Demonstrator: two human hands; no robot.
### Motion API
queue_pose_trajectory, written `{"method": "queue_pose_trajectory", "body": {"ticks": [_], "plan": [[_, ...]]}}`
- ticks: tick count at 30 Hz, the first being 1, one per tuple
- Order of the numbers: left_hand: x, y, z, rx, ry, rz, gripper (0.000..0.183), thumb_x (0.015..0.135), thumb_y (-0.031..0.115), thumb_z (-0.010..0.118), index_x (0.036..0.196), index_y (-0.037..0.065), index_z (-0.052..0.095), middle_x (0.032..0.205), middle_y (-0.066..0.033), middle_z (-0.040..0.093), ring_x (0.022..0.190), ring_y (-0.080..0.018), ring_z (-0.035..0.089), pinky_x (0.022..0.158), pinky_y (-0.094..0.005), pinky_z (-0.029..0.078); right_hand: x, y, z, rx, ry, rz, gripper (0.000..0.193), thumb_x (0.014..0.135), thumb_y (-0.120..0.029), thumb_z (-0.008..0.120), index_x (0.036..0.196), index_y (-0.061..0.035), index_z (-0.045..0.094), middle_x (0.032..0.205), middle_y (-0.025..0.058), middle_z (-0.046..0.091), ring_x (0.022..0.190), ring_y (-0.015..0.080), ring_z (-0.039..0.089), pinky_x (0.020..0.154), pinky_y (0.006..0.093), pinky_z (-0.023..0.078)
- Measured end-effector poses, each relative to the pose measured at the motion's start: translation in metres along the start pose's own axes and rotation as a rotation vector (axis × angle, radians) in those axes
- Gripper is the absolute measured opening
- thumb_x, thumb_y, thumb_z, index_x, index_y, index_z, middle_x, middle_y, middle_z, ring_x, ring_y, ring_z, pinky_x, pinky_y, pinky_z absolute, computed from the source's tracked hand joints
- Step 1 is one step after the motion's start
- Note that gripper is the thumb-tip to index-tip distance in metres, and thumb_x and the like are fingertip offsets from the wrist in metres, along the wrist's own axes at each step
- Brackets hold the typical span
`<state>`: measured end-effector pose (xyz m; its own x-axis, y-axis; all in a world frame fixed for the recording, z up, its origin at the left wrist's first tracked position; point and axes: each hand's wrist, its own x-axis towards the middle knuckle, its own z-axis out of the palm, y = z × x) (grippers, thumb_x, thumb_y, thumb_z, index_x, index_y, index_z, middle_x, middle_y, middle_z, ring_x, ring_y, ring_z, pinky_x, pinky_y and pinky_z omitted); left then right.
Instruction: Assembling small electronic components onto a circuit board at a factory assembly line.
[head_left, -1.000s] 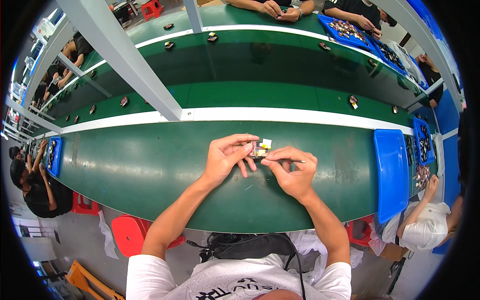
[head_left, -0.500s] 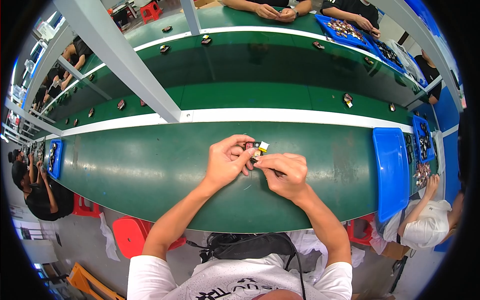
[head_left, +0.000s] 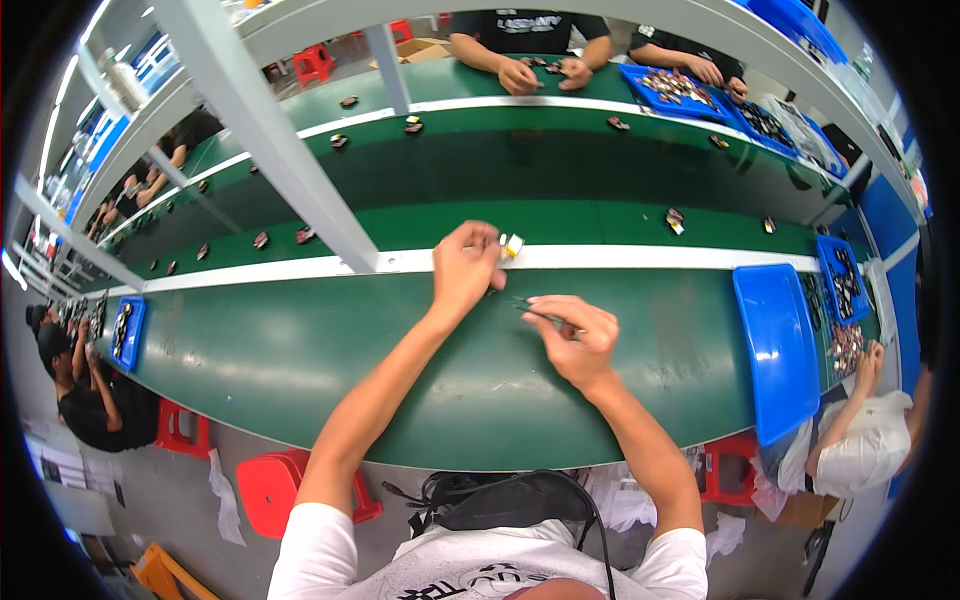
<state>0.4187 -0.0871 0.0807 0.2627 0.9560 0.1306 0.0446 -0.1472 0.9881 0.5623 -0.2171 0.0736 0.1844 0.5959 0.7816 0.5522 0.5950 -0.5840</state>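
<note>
My left hand reaches forward to the white strip at the far edge of the green workbench. Its fingertips pinch a small white and yellow part. My right hand stays nearer to me over the green surface. It grips a thin dark tool that looks like tweezers, tip pointing left.
A blue tray lies on the bench to my right. Beyond the white strip runs a green conveyor carrying several small parts. White frame posts slant across. Other people work opposite and at both sides. A red stool stands below left.
My left hand has moved forward and away from the right hand, carrying the small part up to the white strip. My right hand has drawn slightly back with the tool.
</note>
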Motion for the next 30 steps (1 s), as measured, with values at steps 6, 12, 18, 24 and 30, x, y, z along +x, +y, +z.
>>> {"method": "queue_pose_trajectory", "body": {"ticks": [6, 12, 18, 24, 30], "plan": [[0.077, -0.056, -0.036, 0.903, 0.317, 0.5, 0.019, 0.09, 0.01, 0.07, 0.104, -0.001, 0.069, 0.093, -0.0201, 0.063, 0.073, -0.0365, 0.069, 0.063, -0.045, 0.058, 0.001, 0.002, 0.014, -0.017, 0.033, 0.08, 0.019, 0.073, 0.002, 0.084, 0.088, -0.0058, 0.075, 0.088, 0.0058, 0.077, 0.046, 0.0072, 0.05, 0.041, 0.0234, 0.034], [-0.002, -0.025, -0.001, 0.581, 0.174, 0.501, 0.024, 0.093, 0.009, 0.065, 0.116, 0.003, 0.062, 0.108, -0.0179, 0.059, 0.072, -0.0318, 0.064, 0.067, -0.0419, 0.052, -0.003, 0.001, -0.014, -0.121, -0.005, 0.106, 0.016, 0.076, 0.006, 0.08, 0.085, -0.0029, 0.071, 0.089, 0.0063, 0.075, 0.045, 0.0069, 0.043, 0.041, 0.0242, 0.029], [-0.084, 0.005, -0.011, 0.468, -0.2, 0.556, 0.038, 0.085, 0.004, 0.073, 0.121, 0.002, 0.065, 0.111, -0.0136, 0.063, 0.068, -0.0251, 0.064, 0.06, -0.0351, 0.053, -0.009, -0.003, 0.001, 0.011, 0.016, 0.312, 0.012, 0.079, 0.008, 0.077, 0.085, -0.0005, 0.07, 0.087, 0.0042, 0.071, 0.046, 0.0049, 0.038, 0.044, 0.0232, 0.029], [-0.081, -0.018, -0.013, 0.454, -0.144, 0.673, 0.009, 0.082, 0.004, 0.074, 0.091, 0.002, 0.072, 0.086, -0.0087, 0.067, 0.073, -0.0298, 0.069, 0.06, -0.038, 0.054, -0.016, -0.008, 0.006, 0.041, -0.106, 0.318, 0.014, 0.077, 0.005, 0.08, 0.085, 0.0002, 0.07, 0.082, 0.005, 0.07, 0.045, 0.0052, 0.039, 0.043, 0.0241, 0.029], [-0.079, -0.015, -0.002, 0.47, -0.18, 0.665, 0.01, 0.08, 0.002, 0.073, 0.089, 0.003, 0.073, 0.084, -0.0081, 0.068, 0.07, -0.029, 0.068, 0.059, -0.0374, 0.054, -0.014, -0.009, -0.008, -0.01, -0.1, 0.353, 0.015, 0.076, 0.0, 0.084, 0.085, -0.0016, 0.071, 0.078, 0.0035, 0.067, 0.045, 0.0054, 0.039, 0.043, 0.0242, 0.029]]}}
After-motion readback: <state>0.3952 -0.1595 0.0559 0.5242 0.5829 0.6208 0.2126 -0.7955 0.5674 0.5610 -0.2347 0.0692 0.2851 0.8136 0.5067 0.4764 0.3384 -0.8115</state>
